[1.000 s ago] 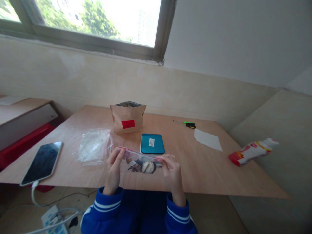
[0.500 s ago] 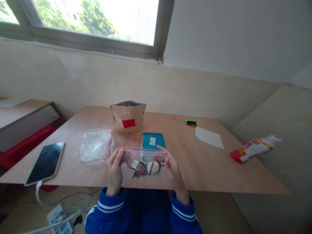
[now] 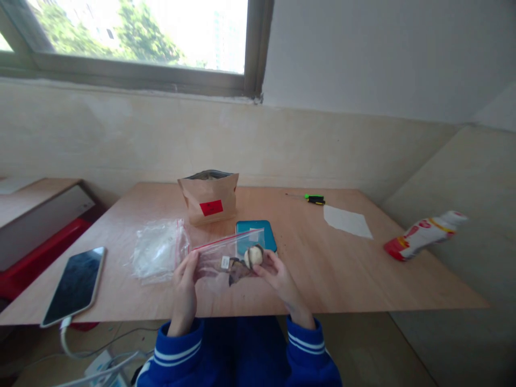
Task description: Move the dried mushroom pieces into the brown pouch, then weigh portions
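Both my hands hold a clear zip bag (image 3: 226, 251) with a red seal strip, just above the near edge of the wooden table (image 3: 314, 269). Inside the bag lie a pale round piece (image 3: 253, 256) and some dark brown bits. My left hand (image 3: 184, 280) pinches the bag's left end. My right hand (image 3: 277, 275) grips the bag from below on the right, fingers closed under the round piece. The bag tilts, its right end higher.
A brown paper pouch (image 3: 208, 196) with a red label stands open behind. A teal flat scale (image 3: 258, 235) lies beyond the bag. A pile of empty zip bags (image 3: 158, 249), a phone (image 3: 73, 285) on a cable, a green screwdriver (image 3: 313, 199), a paper sheet (image 3: 346, 221) and a red-white bottle (image 3: 424, 234).
The bag has turned from level to tilted, right end up. My right hand slid from the top seal down under the contents. The camera dipped slightly.
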The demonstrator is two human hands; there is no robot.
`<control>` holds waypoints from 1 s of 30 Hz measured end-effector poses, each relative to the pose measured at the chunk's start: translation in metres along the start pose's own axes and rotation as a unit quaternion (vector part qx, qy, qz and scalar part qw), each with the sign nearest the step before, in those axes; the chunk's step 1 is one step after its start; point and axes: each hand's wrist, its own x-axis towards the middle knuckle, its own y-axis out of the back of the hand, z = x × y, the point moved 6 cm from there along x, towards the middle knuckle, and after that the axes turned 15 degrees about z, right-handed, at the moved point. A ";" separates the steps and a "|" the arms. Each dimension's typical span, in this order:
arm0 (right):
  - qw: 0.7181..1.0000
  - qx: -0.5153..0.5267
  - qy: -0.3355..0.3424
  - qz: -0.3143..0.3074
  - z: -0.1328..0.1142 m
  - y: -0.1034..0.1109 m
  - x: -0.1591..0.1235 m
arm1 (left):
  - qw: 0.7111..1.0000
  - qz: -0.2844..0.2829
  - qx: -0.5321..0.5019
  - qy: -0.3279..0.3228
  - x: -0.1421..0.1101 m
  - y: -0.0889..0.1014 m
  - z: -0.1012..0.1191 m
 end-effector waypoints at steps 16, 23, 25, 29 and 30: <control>0.890 0.185 0.002 0.418 0.001 0.163 0.030 | 0.974 -0.136 0.172 -0.056 0.011 0.009 0.011; 0.924 0.027 -0.003 0.382 -0.005 0.168 0.098 | 0.979 -0.101 0.164 -0.063 0.022 0.023 0.012; 0.925 -0.030 0.011 0.378 -0.009 0.167 0.107 | 0.980 -0.101 0.162 -0.061 0.023 0.025 0.012; 0.893 -0.136 0.086 0.420 -0.034 0.166 0.113 | 0.979 -0.105 0.167 -0.055 0.024 0.027 0.013; 0.883 -0.168 0.121 0.420 -0.045 0.159 0.115 | 0.979 -0.104 0.166 -0.055 0.024 0.028 0.013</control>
